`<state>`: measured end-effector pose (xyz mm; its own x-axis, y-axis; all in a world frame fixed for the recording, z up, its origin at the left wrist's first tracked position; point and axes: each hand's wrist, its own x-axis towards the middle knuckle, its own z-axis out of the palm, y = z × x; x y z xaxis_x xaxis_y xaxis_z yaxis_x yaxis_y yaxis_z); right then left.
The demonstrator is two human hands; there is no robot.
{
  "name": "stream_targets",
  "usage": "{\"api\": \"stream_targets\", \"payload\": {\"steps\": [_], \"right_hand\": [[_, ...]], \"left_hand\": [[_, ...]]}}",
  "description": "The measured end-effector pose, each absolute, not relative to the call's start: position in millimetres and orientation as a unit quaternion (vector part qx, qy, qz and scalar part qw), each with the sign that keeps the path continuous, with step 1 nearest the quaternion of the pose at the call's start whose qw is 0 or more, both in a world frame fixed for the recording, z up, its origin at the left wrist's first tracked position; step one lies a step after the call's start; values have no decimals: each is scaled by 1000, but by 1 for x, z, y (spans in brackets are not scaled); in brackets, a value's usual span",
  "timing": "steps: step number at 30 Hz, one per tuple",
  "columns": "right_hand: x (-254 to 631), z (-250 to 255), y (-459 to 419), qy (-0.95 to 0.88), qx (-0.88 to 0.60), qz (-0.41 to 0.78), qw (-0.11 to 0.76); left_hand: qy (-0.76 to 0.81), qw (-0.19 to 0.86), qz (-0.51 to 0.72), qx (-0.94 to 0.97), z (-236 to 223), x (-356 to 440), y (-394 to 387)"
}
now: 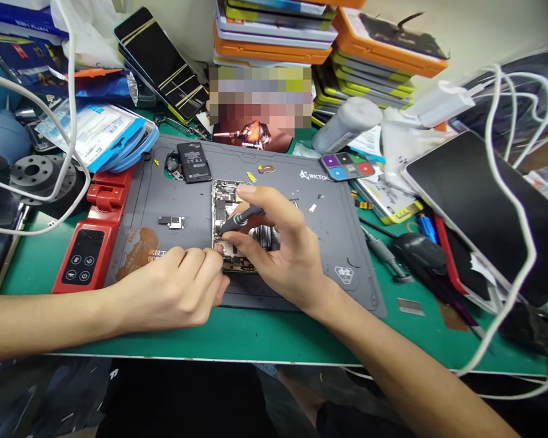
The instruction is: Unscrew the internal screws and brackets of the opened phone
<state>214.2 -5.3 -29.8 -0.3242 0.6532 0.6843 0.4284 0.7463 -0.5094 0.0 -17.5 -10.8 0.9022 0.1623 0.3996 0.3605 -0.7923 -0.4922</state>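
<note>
An opened phone (220,210) lies on the grey work mat (301,277), its circuit parts exposed. My right hand (296,255) is closed on a slim grey screwdriver (242,219), which slants down to the phone's left inner side. Part of the screwdriver is hidden by my fingers. At the lower left corner of the phone, my left hand (178,286) is curled up with its fingertips against the edge; the thumb side is partly hidden. Left of the phone sit a small metal bracket part (172,222) and, farther back, a black battery (194,162).
A red device with buttons (89,249) borders the mat on the left. Orange and grey cases (274,48) are stacked behind. On the right are a grey bottle (347,125), a dark flat screen (475,201) and a loose white cable (525,267). Small scraps dot the mat.
</note>
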Motion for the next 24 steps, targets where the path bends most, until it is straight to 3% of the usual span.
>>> {"api": "stream_targets", "payload": {"steps": [16, 24], "right_hand": [[218, -31, -8, -813, -328, 181, 446], [218, -34, -7, -812, -327, 146, 460]], "left_hand": [[-138, 279, -174, -934, -11, -1, -17], [-141, 282, -165, -935, -11, -1, -18]]}}
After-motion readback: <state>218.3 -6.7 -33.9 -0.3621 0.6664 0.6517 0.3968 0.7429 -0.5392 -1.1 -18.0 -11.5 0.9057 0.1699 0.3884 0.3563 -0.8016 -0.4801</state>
